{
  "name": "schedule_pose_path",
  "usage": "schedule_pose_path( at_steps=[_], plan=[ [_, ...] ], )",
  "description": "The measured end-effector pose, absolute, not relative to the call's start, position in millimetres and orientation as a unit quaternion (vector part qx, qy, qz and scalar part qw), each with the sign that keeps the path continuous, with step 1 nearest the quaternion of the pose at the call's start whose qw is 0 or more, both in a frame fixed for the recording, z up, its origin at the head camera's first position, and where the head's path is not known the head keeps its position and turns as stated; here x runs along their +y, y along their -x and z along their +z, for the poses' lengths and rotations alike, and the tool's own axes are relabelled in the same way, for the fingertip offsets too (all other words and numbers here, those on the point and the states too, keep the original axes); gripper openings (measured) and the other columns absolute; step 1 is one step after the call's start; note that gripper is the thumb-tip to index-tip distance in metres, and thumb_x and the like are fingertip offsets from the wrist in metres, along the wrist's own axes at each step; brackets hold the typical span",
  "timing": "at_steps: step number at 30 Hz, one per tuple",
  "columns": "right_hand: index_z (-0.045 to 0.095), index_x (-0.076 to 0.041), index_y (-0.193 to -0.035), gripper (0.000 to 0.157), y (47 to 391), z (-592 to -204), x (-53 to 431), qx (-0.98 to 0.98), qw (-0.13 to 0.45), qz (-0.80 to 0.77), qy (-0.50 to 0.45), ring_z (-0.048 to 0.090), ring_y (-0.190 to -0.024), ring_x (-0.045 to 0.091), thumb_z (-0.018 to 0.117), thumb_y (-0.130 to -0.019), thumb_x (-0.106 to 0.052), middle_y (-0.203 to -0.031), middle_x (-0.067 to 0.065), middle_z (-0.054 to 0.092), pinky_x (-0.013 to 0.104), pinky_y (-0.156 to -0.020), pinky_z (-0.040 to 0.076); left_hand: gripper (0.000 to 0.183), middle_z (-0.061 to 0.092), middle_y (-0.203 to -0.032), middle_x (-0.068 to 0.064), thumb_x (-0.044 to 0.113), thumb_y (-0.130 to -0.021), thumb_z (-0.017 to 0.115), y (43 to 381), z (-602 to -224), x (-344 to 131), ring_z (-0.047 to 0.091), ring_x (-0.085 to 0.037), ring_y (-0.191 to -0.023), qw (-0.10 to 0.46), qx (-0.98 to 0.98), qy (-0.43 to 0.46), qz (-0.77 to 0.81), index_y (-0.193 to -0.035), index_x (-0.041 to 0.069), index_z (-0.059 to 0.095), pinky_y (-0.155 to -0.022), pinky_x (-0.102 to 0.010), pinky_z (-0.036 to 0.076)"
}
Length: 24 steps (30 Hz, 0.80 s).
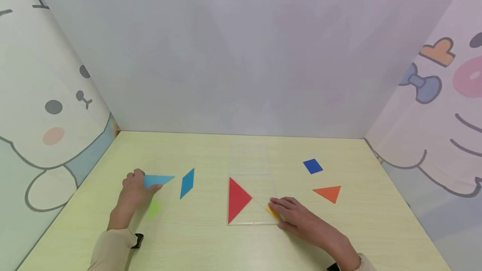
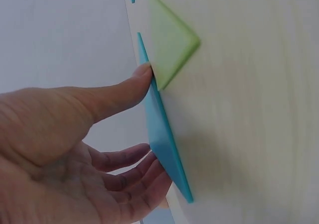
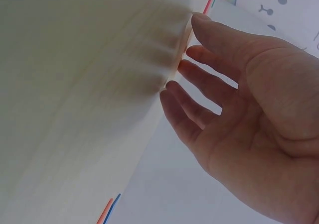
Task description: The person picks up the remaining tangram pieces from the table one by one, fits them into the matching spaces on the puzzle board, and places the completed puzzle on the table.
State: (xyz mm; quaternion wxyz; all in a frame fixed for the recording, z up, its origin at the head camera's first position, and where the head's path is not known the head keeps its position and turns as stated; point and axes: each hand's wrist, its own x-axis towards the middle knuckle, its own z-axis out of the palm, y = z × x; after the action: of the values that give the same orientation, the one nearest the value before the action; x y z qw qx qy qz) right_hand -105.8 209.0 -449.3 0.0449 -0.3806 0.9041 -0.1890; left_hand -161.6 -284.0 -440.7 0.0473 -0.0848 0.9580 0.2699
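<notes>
In the head view my left hand point(image 1: 133, 189) pinches a light blue triangle tile point(image 1: 156, 180) at the table's left. Up close in the left wrist view, the thumb is at one edge of the light blue triangle point(image 2: 162, 129) and the fingers are at another. Beside that hand lies a lime green triangle point(image 1: 153, 209). At the lower right of a clear plastic tray point(image 1: 252, 223), my right hand point(image 1: 297, 216) holds a yellow tile point(image 1: 273, 212) between thumb and fingertips; the hand covers part of its outline. A red triangle point(image 1: 237, 200) lies along the tray's left side.
A blue parallelogram point(image 1: 187, 183) lies between the left hand and the tray. To the right are a dark blue square point(image 1: 313, 166) and an orange triangle point(image 1: 329, 193). A plain pale wall point(image 1: 241, 53) rises behind the table, with cartoon-printed panels on both sides.
</notes>
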Motion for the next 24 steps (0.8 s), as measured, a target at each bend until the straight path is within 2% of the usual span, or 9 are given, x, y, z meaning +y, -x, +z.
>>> schedule_pose_path(
  at_steps=[7, 13, 19, 24],
  plan=[
    [0.053, -0.004, -0.149, 0.053, 106.2, -449.6, 208.7, 0.905, 0.044, -0.189, 0.38, 0.05, -0.132, 0.03, 0.068, -0.1, -0.015, -0.151, 0.011, 0.053, 0.042, -0.104, 0.05, 0.072, 0.033, -0.12, -0.047, 0.022, -0.097, 0.073, 164.0, -441.5, -285.2, 0.042, -0.064, -0.108, 0.05, 0.953, 0.094, 0.284, -0.131, -0.022, 0.027, -0.089, -0.068, 0.043],
    [0.053, -0.004, -0.149, 0.053, 106.4, -451.6, 208.8, 0.903, 0.033, -0.186, 0.387, 0.051, -0.131, 0.03, 0.069, -0.099, -0.015, -0.15, 0.011, 0.053, 0.042, -0.104, 0.05, 0.073, 0.033, -0.12, -0.046, 0.022, -0.096, 0.074, 163.8, -440.1, -283.8, 0.046, -0.06, -0.107, 0.05, 0.952, 0.103, 0.285, -0.135, -0.02, 0.029, -0.092, -0.068, 0.044],
    [0.054, -0.003, -0.148, 0.053, 106.6, -453.5, 209.6, 0.901, 0.023, -0.185, 0.392, 0.052, -0.13, 0.03, 0.069, -0.099, -0.015, -0.149, 0.011, 0.054, 0.042, -0.103, 0.051, 0.06, 0.036, -0.121, -0.045, 0.016, -0.099, 0.069, 164.3, -439.4, -285.4, 0.051, -0.056, -0.103, 0.038, 0.953, 0.086, 0.287, -0.133, -0.019, 0.034, -0.09, -0.066, 0.044],
    [0.054, -0.003, -0.148, 0.053, 106.4, -453.8, 209.9, 0.9, 0.017, -0.183, 0.396, 0.052, -0.13, 0.03, 0.07, -0.099, -0.014, -0.149, 0.012, 0.054, 0.043, -0.102, 0.051, 0.05, 0.045, -0.116, -0.042, 0.013, -0.099, 0.067, 164.6, -439.9, -287.9, 0.051, -0.05, -0.102, 0.022, 0.953, 0.072, 0.293, -0.129, -0.018, 0.04, -0.088, -0.063, 0.045]
  ],
)
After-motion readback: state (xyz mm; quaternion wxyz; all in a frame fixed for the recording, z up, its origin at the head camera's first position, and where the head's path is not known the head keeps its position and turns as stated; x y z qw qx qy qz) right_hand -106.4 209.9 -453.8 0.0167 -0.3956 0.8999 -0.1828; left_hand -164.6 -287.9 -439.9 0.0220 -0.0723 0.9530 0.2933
